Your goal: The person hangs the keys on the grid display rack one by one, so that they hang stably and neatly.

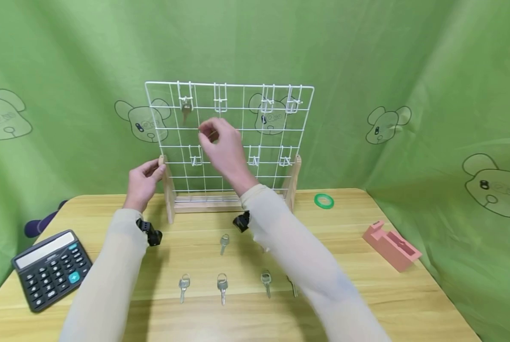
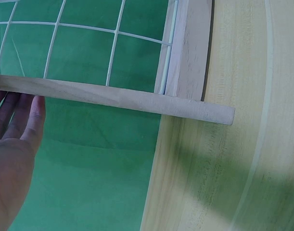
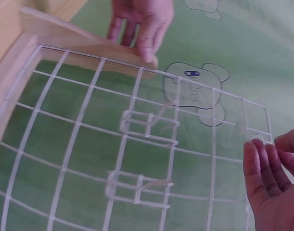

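A white wire grid rack (image 1: 237, 129) stands upright in wooden supports on the table. My left hand (image 1: 143, 183) grips the top of its left wooden post (image 1: 168, 190), thumb in front; the left wrist view shows those fingers behind the wood. One key (image 1: 186, 108) hangs from the top left hook. Just below and right of it, my right hand (image 1: 224, 147) is in front of the grid with loosely bent fingers (image 3: 267, 168); nothing can be made out in them. Several keys with rings lie on the table, among them a key (image 1: 224, 243) nearest the rack.
More white double hooks (image 1: 220, 99) hang on the grid in two rows. A black calculator (image 1: 51, 268) lies at left, and a green tape roll (image 1: 324, 201) and pink tape dispenser (image 1: 391, 246) at right. Green cloth (image 1: 344, 57) surrounds the table (image 1: 186, 323).
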`<state>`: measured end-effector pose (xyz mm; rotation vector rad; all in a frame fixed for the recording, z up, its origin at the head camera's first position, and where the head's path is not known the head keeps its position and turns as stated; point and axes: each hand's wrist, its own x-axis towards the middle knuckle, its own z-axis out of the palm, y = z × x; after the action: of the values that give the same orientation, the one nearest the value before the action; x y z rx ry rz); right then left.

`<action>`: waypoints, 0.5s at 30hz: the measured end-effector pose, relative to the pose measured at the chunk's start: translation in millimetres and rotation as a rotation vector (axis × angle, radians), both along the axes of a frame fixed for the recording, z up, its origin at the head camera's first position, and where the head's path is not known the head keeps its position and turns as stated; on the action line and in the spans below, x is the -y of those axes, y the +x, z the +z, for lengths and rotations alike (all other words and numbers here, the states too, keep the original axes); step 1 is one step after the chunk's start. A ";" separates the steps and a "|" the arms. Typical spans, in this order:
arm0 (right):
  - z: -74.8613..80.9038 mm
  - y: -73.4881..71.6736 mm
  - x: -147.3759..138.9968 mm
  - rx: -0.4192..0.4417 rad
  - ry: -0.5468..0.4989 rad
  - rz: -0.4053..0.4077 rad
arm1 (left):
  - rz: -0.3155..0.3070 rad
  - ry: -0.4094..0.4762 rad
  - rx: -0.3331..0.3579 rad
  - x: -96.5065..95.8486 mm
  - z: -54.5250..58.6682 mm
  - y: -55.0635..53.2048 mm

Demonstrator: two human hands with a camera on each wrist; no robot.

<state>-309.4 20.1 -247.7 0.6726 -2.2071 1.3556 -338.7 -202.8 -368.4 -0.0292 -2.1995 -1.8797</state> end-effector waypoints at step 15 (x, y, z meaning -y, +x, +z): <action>-36.9 20.6 -35.4 0.187 0.176 -0.049 | -0.002 0.054 0.002 0.9 -1.8 -0.4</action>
<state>-288.7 55.6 -284.6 0.5677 -2.4973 1.2545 -339.1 -203.6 -370.2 -0.0199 -2.1495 -1.9407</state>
